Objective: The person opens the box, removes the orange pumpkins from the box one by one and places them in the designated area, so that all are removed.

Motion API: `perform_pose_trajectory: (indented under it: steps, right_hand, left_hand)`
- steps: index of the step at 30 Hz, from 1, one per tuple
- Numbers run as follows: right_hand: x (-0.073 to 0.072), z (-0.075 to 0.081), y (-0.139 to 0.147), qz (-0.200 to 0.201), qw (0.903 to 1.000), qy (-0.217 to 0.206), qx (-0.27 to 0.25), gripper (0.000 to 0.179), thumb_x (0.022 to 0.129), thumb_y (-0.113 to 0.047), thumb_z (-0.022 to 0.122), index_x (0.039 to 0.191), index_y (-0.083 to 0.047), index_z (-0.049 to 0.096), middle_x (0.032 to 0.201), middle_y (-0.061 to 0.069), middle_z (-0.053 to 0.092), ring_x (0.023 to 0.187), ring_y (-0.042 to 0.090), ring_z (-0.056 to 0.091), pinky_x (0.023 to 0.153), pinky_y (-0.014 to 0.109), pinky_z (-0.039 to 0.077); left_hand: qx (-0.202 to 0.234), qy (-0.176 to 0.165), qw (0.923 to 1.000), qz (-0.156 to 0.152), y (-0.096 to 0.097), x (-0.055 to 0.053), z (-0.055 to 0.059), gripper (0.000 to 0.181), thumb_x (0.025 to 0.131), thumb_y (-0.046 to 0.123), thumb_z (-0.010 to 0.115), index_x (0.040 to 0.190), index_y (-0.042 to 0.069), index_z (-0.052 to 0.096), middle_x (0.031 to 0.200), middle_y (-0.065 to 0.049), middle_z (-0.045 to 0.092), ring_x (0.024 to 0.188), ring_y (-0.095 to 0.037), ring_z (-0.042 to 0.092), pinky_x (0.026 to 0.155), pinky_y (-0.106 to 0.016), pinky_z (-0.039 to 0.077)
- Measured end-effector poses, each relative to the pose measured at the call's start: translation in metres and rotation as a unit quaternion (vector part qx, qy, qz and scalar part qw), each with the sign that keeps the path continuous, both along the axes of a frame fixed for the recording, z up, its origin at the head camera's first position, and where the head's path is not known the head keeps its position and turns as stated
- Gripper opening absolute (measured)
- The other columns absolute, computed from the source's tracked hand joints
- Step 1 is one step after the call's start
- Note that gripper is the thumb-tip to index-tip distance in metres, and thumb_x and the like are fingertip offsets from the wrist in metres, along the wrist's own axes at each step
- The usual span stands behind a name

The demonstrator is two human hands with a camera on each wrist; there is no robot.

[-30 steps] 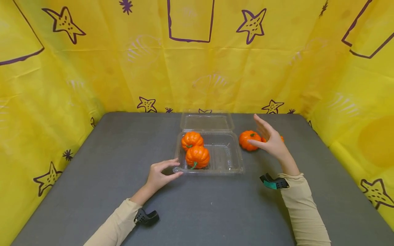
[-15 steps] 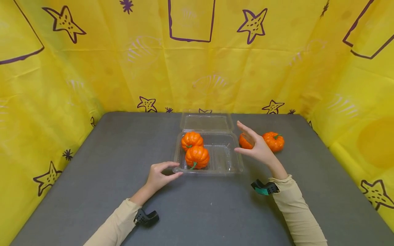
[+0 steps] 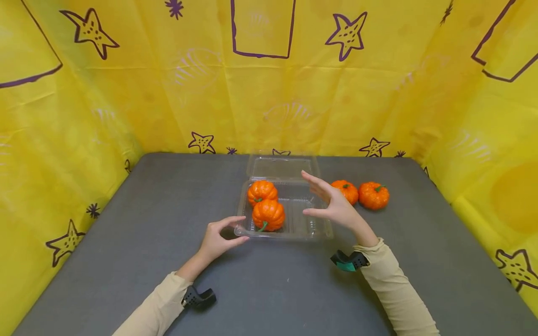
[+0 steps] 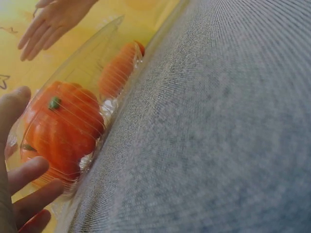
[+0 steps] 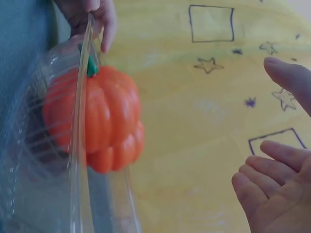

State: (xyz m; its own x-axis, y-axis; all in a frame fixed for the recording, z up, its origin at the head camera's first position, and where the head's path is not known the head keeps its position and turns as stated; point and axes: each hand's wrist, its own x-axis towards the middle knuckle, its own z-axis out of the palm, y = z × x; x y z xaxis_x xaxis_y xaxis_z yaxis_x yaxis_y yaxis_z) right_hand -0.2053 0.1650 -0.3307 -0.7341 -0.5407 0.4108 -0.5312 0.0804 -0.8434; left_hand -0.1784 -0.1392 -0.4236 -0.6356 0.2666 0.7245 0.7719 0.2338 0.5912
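A clear plastic clamshell container lies on the grey table with its lid folded back. Two small orange pumpkins with green stems sit in its left half, the rear pumpkin touching the front pumpkin. My left hand holds the container's front left corner between thumb and fingers. Over the container's right half hovers my right hand, thumb and fingers spread and holding nothing. Beyond it, a partly hidden pumpkin and another pumpkin lie side by side on the table.
Yellow cloth with starfish drawings hangs behind the table and along both sides. A dark band with a camera mount sits on each wrist, the right mount bearing a green patch.
My right hand has moved left, from above the two loose pumpkins to above the container's right half. The left hand stays at the corner; the container's front edge has shifted very slightly.
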Motion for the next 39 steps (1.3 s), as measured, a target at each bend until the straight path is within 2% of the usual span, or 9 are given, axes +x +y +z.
perform_pose_trajectory:
  steps: [4,10,13,18,24,27,32,39]
  right_hand:
    - [-0.008,-0.008,-0.007,0.008,1.0,0.003,0.0,0.077,0.071,0.011,0.069,0.137,0.001,0.03,0.143,0.01,0.026,0.129,0.023,0.024,0.101,0.036,0.026]
    - [-0.012,-0.019,-0.017,0.029,0.9993,0.009,0.021,0.075,0.072,0.007,0.07,0.136,0.004,0.03,0.142,0.016,0.025,0.128,0.026,0.026,0.1,0.039,0.027]
    - [-0.013,-0.024,-0.023,0.038,0.9988,0.015,0.026,0.074,0.071,0.01,0.069,0.134,0.007,0.031,0.141,0.021,0.025,0.127,0.029,0.027,0.099,0.042,0.028]
    - [-0.011,-0.025,-0.033,0.055,0.9977,0.027,0.028,0.072,0.068,0.012,0.07,0.13,0.014,0.032,0.136,0.029,0.028,0.123,0.039,0.029,0.096,0.048,0.028]
    - [-0.012,-0.031,-0.04,0.07,0.9964,0.02,0.043,0.071,0.068,0.011,0.071,0.127,0.018,0.032,0.133,0.032,0.03,0.121,0.04,0.031,0.096,0.049,0.028]
    - [-0.012,-0.033,-0.041,0.078,0.9951,0.027,0.055,0.069,0.069,0.009,0.072,0.127,0.017,0.034,0.135,0.031,0.028,0.124,0.037,0.028,0.096,0.05,0.028]
    - [-0.009,-0.033,-0.043,0.075,0.9898,0.066,0.101,0.063,0.071,0.004,0.072,0.126,0.012,0.041,0.136,0.027,0.029,0.127,0.033,0.026,0.098,0.047,0.027]
    - [-0.005,-0.031,-0.045,0.071,0.9831,0.09,0.142,0.057,0.071,-0.002,0.074,0.121,0.009,0.049,0.132,0.025,0.037,0.122,0.037,0.032,0.099,0.04,0.028]
  left_hand:
    - [-0.003,-0.024,0.9997,-0.007,0.002,0.001,-0.001,0.042,0.053,-0.011,0.079,0.091,-0.011,0.061,0.071,-0.015,0.063,0.059,-0.022,0.058,0.053,-0.044,0.048]
    - [0.007,-0.045,0.9988,-0.018,0.003,0.004,-0.002,0.036,0.052,-0.012,0.08,0.083,-0.01,0.062,0.069,-0.013,0.062,0.061,-0.019,0.056,0.052,-0.045,0.047]
    - [0.009,-0.038,0.999,-0.022,0.004,0.003,-0.002,0.037,0.051,-0.012,0.079,0.083,-0.01,0.061,0.069,-0.013,0.062,0.061,-0.018,0.056,0.052,-0.044,0.047]
    - [0.008,-0.031,0.9989,-0.033,0.003,0.001,-0.002,0.044,0.051,-0.013,0.079,0.09,-0.011,0.059,0.068,-0.014,0.061,0.058,-0.019,0.055,0.052,-0.036,0.049]
    - [0.003,-0.053,0.9981,-0.032,0.002,-0.001,-0.001,0.051,0.053,-0.013,0.078,0.099,-0.011,0.056,0.067,-0.013,0.06,0.056,-0.021,0.054,0.049,-0.041,0.047]
    - [0.0,-0.062,0.9977,-0.025,0.002,-0.002,0.0,0.048,0.054,-0.011,0.079,0.097,-0.012,0.057,0.072,-0.017,0.06,0.062,-0.022,0.056,0.055,-0.038,0.049]
    - [-0.003,-0.064,0.9979,-0.013,0.002,-0.002,0.001,0.047,0.054,-0.008,0.081,0.095,-0.013,0.059,0.087,-0.024,0.06,0.075,-0.023,0.055,0.069,-0.028,0.05]
    - [0.005,-0.05,0.9986,-0.016,0.001,-0.001,0.0,0.046,0.052,-0.01,0.081,0.093,-0.012,0.06,0.086,-0.024,0.059,0.073,-0.024,0.055,0.067,-0.033,0.05]
